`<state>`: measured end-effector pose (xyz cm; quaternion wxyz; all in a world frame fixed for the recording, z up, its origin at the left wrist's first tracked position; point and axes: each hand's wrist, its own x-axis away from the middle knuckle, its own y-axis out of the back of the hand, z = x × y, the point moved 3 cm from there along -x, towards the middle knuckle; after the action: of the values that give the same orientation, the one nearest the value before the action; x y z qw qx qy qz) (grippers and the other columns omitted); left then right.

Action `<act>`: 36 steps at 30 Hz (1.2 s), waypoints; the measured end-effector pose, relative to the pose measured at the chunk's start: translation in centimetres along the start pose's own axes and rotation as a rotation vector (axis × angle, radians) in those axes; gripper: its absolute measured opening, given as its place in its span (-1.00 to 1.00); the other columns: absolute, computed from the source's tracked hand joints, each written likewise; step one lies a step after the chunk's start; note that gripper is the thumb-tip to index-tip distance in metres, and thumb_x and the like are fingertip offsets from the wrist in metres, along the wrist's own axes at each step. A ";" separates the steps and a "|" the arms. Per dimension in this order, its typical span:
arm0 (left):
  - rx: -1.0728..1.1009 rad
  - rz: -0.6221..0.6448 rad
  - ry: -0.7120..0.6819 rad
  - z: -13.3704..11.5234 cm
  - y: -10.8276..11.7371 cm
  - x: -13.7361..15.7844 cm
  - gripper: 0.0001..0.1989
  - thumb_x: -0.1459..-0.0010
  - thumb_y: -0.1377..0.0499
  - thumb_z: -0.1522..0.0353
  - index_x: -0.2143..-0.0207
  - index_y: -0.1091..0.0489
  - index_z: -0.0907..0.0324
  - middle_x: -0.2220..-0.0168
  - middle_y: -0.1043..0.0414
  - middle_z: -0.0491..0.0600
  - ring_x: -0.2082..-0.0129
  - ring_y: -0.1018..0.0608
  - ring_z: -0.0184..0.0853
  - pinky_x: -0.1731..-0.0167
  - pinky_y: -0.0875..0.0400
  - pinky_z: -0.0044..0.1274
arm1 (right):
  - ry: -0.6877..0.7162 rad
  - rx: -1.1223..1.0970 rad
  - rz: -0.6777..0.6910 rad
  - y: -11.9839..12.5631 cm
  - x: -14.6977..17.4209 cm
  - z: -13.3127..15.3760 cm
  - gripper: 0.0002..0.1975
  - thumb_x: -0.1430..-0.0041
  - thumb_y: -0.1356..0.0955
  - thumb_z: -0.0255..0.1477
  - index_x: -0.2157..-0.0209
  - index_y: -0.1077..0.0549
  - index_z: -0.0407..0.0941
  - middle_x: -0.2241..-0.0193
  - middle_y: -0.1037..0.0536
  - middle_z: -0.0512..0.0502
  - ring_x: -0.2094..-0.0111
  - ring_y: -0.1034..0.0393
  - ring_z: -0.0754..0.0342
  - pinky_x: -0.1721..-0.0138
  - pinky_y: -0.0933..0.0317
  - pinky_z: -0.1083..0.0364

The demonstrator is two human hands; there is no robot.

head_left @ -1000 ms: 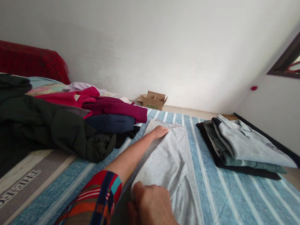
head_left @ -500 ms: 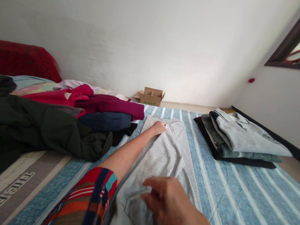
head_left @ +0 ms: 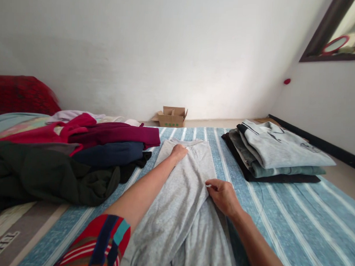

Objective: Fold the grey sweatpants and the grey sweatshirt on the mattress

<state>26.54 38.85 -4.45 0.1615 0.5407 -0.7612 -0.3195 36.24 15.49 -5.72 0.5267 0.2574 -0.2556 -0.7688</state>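
On striped blue sheet (head_left: 282,218), long grey garment (head_left: 178,199), soft diagonal creases

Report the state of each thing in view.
Gray garment: partly folded, wrinkled
Left hand: on the garment, near its collar
Right hand: at the garment's right edge, fingers bent
Stacked clothes: folded
Heaped clothes: loose, jumbled
Cardboard box: open
Striped sheet: spread out

I am wearing a sleeve (head_left: 104,239) of red, navy, teal and brown with thin white stripes on my left arm (head_left: 143,190), while my left grip (head_left: 179,151) and right grip (head_left: 223,196) are showing bare.
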 end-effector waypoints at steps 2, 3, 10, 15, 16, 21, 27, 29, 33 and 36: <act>-0.022 -0.014 0.008 0.2 0.0 0.2 -0.86 0.11 -0.11 0.42 0.60 -0.46 0.23 0.59 -0.45 -0.04 0.44 -0.50 -0.24 0.50 -0.24 -0.55 | 0.033 0.010 0.018 0.3 -0.1 0.4 -0.69 -0.04 -0.25 -0.55 0.24 -0.56 -0.09 0.35 -0.59 -0.06 0.29 -0.46 0.02 0.26 -0.19 0.12; -0.036 -0.021 0.010 0.3 0.0 0.2 -0.85 0.09 -0.09 0.42 0.59 -0.45 0.23 0.58 -0.45 -0.04 0.45 -0.50 -0.25 0.51 -0.24 -0.56 | 0.042 0.007 0.044 0.5 -0.1 0.5 -0.67 -0.01 -0.25 -0.58 0.24 -0.56 -0.09 0.39 -0.58 -0.04 0.33 -0.45 0.04 0.29 -0.18 0.13; -0.121 -0.107 0.001 0.5 0.0 0.5 -0.77 -0.02 -0.02 0.36 0.49 -0.46 0.19 0.42 -0.52 0.02 0.30 -0.51 -0.21 0.38 -0.26 -0.54 | 0.051 -0.035 0.085 0.6 -0.2 0.9 -0.69 0.10 -0.26 -0.62 0.32 -0.54 -0.11 0.52 -0.50 0.02 0.47 -0.37 0.11 0.39 -0.12 0.17; -0.150 -0.122 -0.009 0.8 0.0 0.7 -0.73 -0.07 0.01 0.31 0.49 -0.44 0.18 0.43 -0.51 0.01 0.30 -0.51 -0.22 0.35 -0.26 -0.54 | 0.056 -0.106 0.092 0.1 -0.4 0.0 -0.68 0.10 -0.23 -0.65 0.33 -0.51 -0.12 0.54 -0.48 0.04 0.48 -0.35 0.14 0.39 -0.11 0.19; -0.154 -0.122 -0.009 0.9 0.1 0.7 -0.73 -0.08 0.02 0.30 0.50 -0.44 0.17 0.44 -0.51 0.00 0.32 -0.51 -0.22 0.35 -0.26 -0.54 | 0.049 -0.128 0.097 0.0 -0.5 -0.2 -0.68 0.07 -0.23 -0.64 0.30 -0.50 -0.12 0.57 -0.46 0.06 0.50 -0.34 0.15 0.41 -0.11 0.19; -0.171 -0.134 -0.011 1.0 0.1 0.8 -0.74 -0.11 0.02 0.30 0.49 -0.42 0.16 0.41 -0.52 0.01 0.30 -0.50 -0.23 0.34 -0.25 -0.54 | 0.129 -0.015 0.065 0.0 -0.2 0.7 -0.68 0.00 -0.24 -0.61 0.24 -0.50 -0.09 0.48 -0.51 0.02 0.43 -0.36 0.12 0.37 -0.09 0.18; -0.186 -0.148 -0.018 0.9 0.0 0.9 -0.75 -0.12 0.03 0.32 0.50 -0.39 0.16 0.40 -0.51 0.00 0.31 -0.50 -0.25 0.34 -0.25 -0.55 | 0.213 0.198 0.044 -0.5 0.0 2.1 -0.76 -0.10 -0.23 -0.60 0.37 -0.49 -0.08 0.37 -0.52 -0.04 0.34 -0.38 0.10 0.34 -0.06 0.16; -0.191 -0.152 -0.023 0.9 0.0 0.9 -0.75 -0.12 0.03 0.32 0.51 -0.38 0.15 0.42 -0.50 -0.01 0.32 -0.49 -0.25 0.34 -0.25 -0.55 | 0.206 0.200 0.047 -0.7 -0.1 2.1 -0.76 -0.10 -0.23 -0.60 0.35 -0.49 -0.07 0.35 -0.53 -0.03 0.32 -0.38 0.10 0.33 -0.05 0.17; -0.196 -0.166 -0.036 1.1 0.0 0.9 -0.74 -0.12 0.03 0.31 0.53 -0.37 0.15 0.45 -0.47 -0.03 0.34 -0.48 -0.26 0.35 -0.24 -0.55 | 0.196 0.214 0.044 -1.0 -0.3 2.2 -0.76 -0.04 -0.22 -0.62 0.37 -0.48 -0.09 0.35 -0.54 -0.04 0.33 -0.38 0.09 0.37 -0.03 0.16; -0.201 -0.182 -0.043 1.3 0.0 0.8 -0.72 -0.12 0.05 0.30 0.54 -0.35 0.16 0.48 -0.45 -0.02 0.36 -0.47 -0.27 0.36 -0.24 -0.54 | 0.176 0.219 0.044 -0.9 -0.4 2.4 -0.78 0.03 -0.22 -0.62 0.42 -0.45 -0.11 0.43 -0.52 -0.03 0.41 -0.35 0.11 0.42 0.02 0.16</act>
<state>25.45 38.53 -5.50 0.1690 0.5817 -0.6765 -0.4188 34.16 16.46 -4.51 0.5329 0.3741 -0.2961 -0.6989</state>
